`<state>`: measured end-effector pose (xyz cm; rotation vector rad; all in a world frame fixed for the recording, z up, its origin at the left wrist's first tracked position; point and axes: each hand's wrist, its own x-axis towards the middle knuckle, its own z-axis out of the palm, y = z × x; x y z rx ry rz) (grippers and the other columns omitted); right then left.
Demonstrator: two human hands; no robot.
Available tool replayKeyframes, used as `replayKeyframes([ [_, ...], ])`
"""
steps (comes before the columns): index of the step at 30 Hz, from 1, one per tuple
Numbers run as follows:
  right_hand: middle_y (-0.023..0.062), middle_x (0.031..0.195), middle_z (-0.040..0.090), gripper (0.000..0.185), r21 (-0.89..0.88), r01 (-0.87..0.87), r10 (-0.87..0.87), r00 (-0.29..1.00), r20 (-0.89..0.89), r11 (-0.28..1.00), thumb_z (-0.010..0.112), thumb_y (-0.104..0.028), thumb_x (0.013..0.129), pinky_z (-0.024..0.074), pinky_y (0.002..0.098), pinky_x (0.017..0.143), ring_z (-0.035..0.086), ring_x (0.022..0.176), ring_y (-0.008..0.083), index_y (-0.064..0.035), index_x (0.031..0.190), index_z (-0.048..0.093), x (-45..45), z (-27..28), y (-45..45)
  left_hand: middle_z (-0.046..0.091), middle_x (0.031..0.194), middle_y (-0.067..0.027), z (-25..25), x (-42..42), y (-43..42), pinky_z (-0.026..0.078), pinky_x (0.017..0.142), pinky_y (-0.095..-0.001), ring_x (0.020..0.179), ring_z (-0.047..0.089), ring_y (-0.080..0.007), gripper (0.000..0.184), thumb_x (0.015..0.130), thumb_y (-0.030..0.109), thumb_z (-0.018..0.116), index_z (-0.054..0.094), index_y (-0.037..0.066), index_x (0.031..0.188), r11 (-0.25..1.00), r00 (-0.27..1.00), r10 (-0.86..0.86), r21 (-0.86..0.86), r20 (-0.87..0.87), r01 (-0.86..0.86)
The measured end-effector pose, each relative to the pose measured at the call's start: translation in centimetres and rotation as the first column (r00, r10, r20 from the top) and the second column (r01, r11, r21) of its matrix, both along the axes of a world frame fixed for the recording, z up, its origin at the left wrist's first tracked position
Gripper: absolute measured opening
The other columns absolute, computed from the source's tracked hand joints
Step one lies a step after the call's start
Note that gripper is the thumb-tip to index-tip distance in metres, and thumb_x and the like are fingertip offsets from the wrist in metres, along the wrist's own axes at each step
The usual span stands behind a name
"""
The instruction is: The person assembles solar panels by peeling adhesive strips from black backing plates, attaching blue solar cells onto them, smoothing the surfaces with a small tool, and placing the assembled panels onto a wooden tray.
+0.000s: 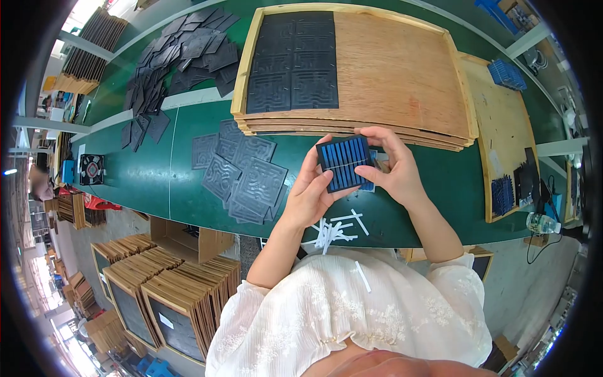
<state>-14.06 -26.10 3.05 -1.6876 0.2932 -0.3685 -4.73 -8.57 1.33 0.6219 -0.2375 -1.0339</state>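
Between my two hands I hold a small solar panel (344, 157) with blue cells and a black frame, just above the green table. My left hand (309, 191) grips its left side, the thumb on the lower left of its face. At the right edge is my right hand (394, 166), its thumb pressed onto the panel's face. Part of another blue panel shows behind it, mostly hidden by my hand. Nearer my body lies a loose pile of white strips (330, 234), and one white strip (363, 276) rests on my shirt. Black patterned square plates (257, 185) overlap to the left.
Behind my hands stands a stack of wooden trays (389, 63), the top one partly filled with black plates. A heap of black plates (188, 50) lies far left, near a small fan (92, 169). Blue baskets (506, 74) and a plastic bottle (543, 224) are on the right.
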Motion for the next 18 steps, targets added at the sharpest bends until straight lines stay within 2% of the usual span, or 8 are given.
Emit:
replayKeyframes([
  [7, 0.0038, 0.123, 0.062, 0.054, 0.103, 0.023, -0.026, 0.999, 0.031, 0.994, 0.078, 0.001, 0.076, 0.05, 0.0298, 0.09, 0.059, 0.106, 0.016, -0.0057, 0.124, 0.056, 0.28, -0.36, 0.13, 0.041, 0.146, -0.0205, 0.04, -0.05, -0.06, 0.05, 0.102, -0.0552, 0.13, 0.051, -0.0359, 0.062, 0.099, 0.0, 0.04, 0.017, 0.011, 0.156, 1.0, 1.0, 0.001, 0.001, -0.001, -0.001],
  [10, 0.0038, 0.123, 0.062, 0.053, 0.11, 0.028, -0.034, 0.998, 0.048, 0.994, 0.077, 0.002, 0.076, 0.0502, 0.0294, 0.088, 0.059, 0.104, 0.0151, -0.0053, 0.124, 0.056, 0.3, -0.4, 0.11, 0.04, 0.146, -0.0173, -0.08, 0.03, 0.03, 0.046, 0.106, -0.0547, 0.131, 0.05, -0.0329, 0.063, 0.099, 0.0, 0.039, 0.016, 0.015, 0.156, 1.0, 1.0, -0.027, 0.0, -0.009, 0.027],
  [18, 0.0053, 0.123, 0.062, 0.051, 0.154, 0.053, -0.057, 0.998, 0.023, 0.987, 0.074, 0.005, 0.076, 0.0494, 0.0288, 0.089, 0.059, 0.101, 0.0149, -0.0042, 0.123, 0.056, 0.21, -0.11, 0.07, 0.04, 0.146, -0.0183, 0.11, 0.0, 0.07, 0.047, 0.105, -0.0549, 0.131, 0.05, -0.0345, 0.062, 0.099, -0.001, 0.037, 0.017, 0.014, 0.155, 1.0, 1.0, -0.018, 0.016, -0.014, 0.018],
])
